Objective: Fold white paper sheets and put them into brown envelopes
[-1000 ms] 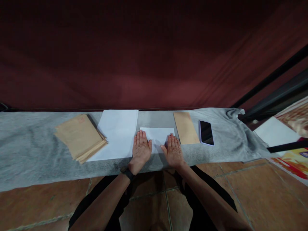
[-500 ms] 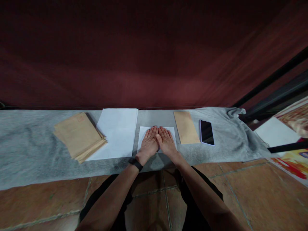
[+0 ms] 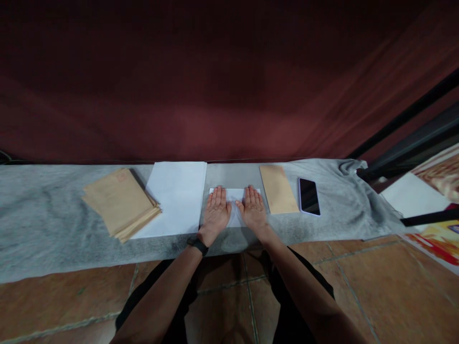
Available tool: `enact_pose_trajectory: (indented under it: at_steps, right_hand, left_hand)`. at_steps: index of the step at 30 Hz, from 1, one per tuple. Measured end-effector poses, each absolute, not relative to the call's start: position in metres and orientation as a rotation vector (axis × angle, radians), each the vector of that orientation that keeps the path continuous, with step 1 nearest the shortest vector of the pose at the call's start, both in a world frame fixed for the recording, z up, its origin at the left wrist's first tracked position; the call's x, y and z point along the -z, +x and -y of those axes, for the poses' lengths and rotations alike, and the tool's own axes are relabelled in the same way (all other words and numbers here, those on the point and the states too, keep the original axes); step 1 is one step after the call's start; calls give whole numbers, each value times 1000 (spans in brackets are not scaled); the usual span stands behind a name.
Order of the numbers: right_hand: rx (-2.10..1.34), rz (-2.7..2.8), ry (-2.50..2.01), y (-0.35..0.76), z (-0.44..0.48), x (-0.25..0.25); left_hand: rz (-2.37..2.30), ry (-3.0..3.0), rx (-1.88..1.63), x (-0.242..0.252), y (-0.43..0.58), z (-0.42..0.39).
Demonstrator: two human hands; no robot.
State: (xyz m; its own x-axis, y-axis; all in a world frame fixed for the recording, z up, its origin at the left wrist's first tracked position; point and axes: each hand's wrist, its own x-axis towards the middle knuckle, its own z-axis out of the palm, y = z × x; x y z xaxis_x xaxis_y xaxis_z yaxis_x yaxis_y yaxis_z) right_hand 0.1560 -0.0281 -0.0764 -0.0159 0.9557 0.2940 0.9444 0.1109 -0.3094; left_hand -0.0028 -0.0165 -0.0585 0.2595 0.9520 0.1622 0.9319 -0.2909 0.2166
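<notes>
A folded white sheet of paper lies on the grey cloth in front of me, its left and right parts covered by my hands. My left hand rests flat on its left side, palm down, fingers stretched out. Flat on the right side lies my right hand, thumb pointing inward. A strip of bare paper shows between the two thumbs. Just right of the sheet is a single brown envelope. To the left, a stack of white paper lies partly under a fanned pile of brown envelopes.
A phone with a dark screen lies right of the single envelope. The grey cloth covers a long narrow surface against a dark red backdrop. Printed sheets and dark bars stand at far right. Tiled floor is below.
My hands have slid apart from the middle of the folded sheet, the left to the left and the right to the right. They stay flat on the paper.
</notes>
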Motion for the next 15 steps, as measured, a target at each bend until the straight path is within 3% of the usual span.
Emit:
enact_pose_trajectory:
  at_steps: [11,15]
  right_hand:
    - [140,1935,-1883,163,53,74]
    - [15,2107,-1722,151,77,68]
  left_hand:
    - [-1953,2372,-548,67,-14,35]
    - [-1695,2577,-557,66,-10,61]
